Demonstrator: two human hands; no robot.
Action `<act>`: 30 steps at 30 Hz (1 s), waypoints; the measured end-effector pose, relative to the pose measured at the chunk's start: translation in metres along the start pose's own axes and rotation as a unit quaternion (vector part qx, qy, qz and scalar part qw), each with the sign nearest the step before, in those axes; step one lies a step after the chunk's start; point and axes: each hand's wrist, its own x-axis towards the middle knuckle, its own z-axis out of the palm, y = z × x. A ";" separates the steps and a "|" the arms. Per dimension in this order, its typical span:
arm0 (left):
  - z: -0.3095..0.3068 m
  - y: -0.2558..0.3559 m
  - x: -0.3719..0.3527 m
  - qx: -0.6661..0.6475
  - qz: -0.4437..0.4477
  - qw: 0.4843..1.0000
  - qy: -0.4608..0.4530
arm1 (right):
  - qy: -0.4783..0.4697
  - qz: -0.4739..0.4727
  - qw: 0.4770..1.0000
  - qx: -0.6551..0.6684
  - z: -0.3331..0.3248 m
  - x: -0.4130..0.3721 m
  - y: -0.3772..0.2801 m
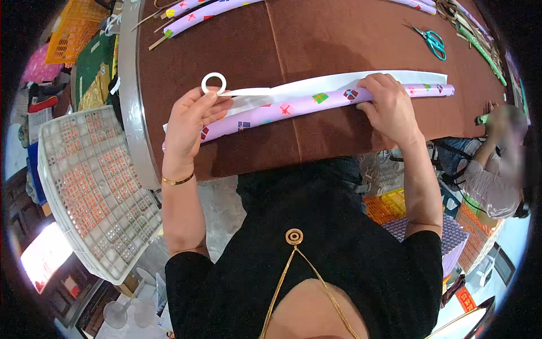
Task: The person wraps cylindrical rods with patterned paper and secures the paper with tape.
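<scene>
Left hand: the left hand (195, 116) has its fingers closed narrowly on a white tape ring (214, 83), pinching its lower rim; a gold bangle circles the wrist.
Tape strip: a white strip (248, 91) runs from the ring toward three o'clock, above the tube, to the white sheet edge (339, 81); whether its end is stuck down, I cannot tell.
Right hand: the right hand (389, 104) is moderately wide, curved over the tube right of its middle, fingertips on top and thumb at the near side.
Patterned tube: the purple gift-print tube (288, 109) lies across the near part of the brown counter (226, 56), from nine toward two o'clock, its left end lower in view. The white edge stands out along its far side.
Scissors: teal-handled scissors (435, 45) lie at two o'clock, well apart from both hands, tips toward eleven.
Other rolls: more purple rolls (209, 16) lie at eleven o'clock; a green roll (485, 56) lies at two, beyond the scissors.
Crates: a white crate (99, 192) is tilted beside the counter at nine; an orange crate (73, 31) is at ten.
Co-worker: another person (491, 183) is at three o'clock, near the counter's edge.
</scene>
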 end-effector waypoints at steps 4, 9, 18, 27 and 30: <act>-0.004 0.002 -0.004 -0.001 0.001 1.000 0.028 | 0.000 0.005 1.000 0.000 0.000 0.000 -0.001; 0.002 -0.001 -0.003 0.001 0.031 0.999 0.019 | -0.037 0.049 0.991 0.117 -0.016 0.008 0.004; 0.010 -0.012 0.004 0.070 0.096 0.991 0.064 | 0.185 0.315 0.921 -0.134 -0.043 0.041 0.154; 0.034 -0.006 0.007 0.044 0.133 0.989 0.037 | 0.060 0.257 0.926 -0.269 -0.055 0.039 0.290; 0.036 -0.009 0.009 0.039 0.153 0.987 0.038 | 0.063 0.292 0.940 -0.163 -0.062 0.043 0.298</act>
